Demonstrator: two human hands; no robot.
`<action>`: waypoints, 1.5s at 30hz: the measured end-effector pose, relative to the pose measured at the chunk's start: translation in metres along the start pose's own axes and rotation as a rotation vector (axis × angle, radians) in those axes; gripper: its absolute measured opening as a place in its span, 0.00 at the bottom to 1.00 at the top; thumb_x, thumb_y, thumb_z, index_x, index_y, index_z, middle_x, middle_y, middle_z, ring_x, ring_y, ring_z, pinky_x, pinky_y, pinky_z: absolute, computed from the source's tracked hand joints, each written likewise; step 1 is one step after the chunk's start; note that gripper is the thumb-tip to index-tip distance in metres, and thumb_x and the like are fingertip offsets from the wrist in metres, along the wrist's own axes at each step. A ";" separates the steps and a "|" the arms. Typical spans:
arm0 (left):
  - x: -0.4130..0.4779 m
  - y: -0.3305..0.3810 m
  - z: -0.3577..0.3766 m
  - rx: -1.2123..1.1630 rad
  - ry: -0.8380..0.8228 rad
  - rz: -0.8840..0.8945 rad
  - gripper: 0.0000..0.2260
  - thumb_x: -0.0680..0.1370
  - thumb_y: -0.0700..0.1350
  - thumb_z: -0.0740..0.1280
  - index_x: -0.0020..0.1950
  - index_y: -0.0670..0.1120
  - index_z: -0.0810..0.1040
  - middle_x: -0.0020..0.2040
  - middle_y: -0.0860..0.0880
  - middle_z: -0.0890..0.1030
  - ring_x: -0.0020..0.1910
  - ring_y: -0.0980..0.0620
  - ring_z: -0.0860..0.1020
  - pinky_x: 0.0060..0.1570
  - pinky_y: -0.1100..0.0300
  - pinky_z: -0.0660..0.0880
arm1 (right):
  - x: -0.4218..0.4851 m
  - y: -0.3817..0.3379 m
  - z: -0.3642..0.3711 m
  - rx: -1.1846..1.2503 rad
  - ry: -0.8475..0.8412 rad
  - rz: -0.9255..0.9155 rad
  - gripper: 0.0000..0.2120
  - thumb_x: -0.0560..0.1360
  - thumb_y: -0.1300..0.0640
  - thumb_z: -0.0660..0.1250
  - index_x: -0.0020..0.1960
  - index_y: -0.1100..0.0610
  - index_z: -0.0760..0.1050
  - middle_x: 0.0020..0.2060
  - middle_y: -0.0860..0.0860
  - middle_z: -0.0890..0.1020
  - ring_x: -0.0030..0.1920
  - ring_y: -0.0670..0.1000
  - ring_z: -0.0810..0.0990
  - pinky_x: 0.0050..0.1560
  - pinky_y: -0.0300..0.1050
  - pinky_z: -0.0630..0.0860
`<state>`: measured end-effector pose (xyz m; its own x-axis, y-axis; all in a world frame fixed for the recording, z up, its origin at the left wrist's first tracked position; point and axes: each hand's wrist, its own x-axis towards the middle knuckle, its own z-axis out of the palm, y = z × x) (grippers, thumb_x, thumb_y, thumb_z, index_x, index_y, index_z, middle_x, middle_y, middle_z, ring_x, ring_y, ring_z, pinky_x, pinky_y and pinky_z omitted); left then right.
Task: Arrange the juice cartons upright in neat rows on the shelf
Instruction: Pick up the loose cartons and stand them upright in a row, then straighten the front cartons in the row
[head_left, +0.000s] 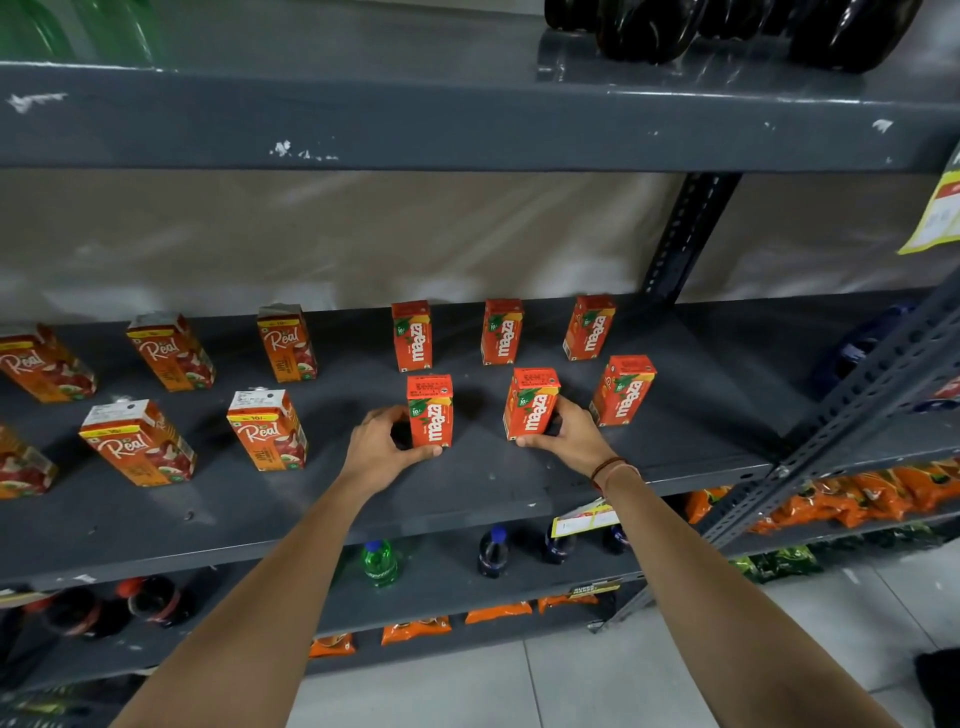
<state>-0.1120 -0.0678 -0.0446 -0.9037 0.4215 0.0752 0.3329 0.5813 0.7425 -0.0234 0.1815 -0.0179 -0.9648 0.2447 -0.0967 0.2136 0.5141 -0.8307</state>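
Note:
Small red-orange Maaza cartons stand upright in two rows on the dark grey shelf (467, 499). My left hand (382, 447) grips the front-left Maaza carton (430, 410) from its left side. My right hand (569, 434) grips the front-middle Maaza carton (531, 402) from its right side. A third front carton (622, 389) stands free to the right. Three back-row cartons (412, 335) (501, 331) (589, 327) stand behind them. Larger orange Real cartons (267, 430) (139, 441) stand upright in two rows on the left.
The upper shelf (467, 119) hangs low overhead with dark bottles (649, 26) on it. A slotted upright post (680, 239) stands at the back right. Below are soft-drink bottles (380, 563) and orange snack packs (857, 493). Bare shelf lies to the right of the Maaza cartons.

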 end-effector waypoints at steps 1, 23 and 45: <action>0.000 -0.001 -0.001 -0.004 -0.010 -0.006 0.25 0.63 0.56 0.76 0.55 0.48 0.77 0.54 0.47 0.80 0.54 0.49 0.75 0.52 0.53 0.71 | 0.000 0.000 0.000 0.000 0.000 0.001 0.27 0.67 0.60 0.75 0.63 0.61 0.69 0.60 0.58 0.78 0.61 0.56 0.77 0.60 0.44 0.69; -0.113 -0.034 -0.062 -0.218 0.331 -0.083 0.11 0.72 0.43 0.71 0.54 0.47 0.79 0.50 0.53 0.81 0.51 0.57 0.79 0.52 0.65 0.74 | -0.084 -0.052 0.138 0.115 0.467 -0.161 0.10 0.71 0.59 0.72 0.51 0.59 0.77 0.48 0.59 0.79 0.44 0.54 0.79 0.48 0.48 0.77; -0.090 -0.150 -0.198 -0.053 0.136 -0.240 0.30 0.68 0.46 0.75 0.66 0.44 0.68 0.61 0.43 0.77 0.60 0.44 0.73 0.59 0.52 0.68 | 0.007 -0.145 0.228 -0.046 -0.126 -0.151 0.27 0.65 0.55 0.77 0.60 0.57 0.72 0.58 0.58 0.80 0.61 0.58 0.76 0.66 0.59 0.70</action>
<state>-0.1341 -0.3307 -0.0303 -0.9840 0.1768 -0.0212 0.0935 0.6144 0.7834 -0.0966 -0.0786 -0.0237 -0.9974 0.0583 -0.0433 0.0690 0.5746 -0.8155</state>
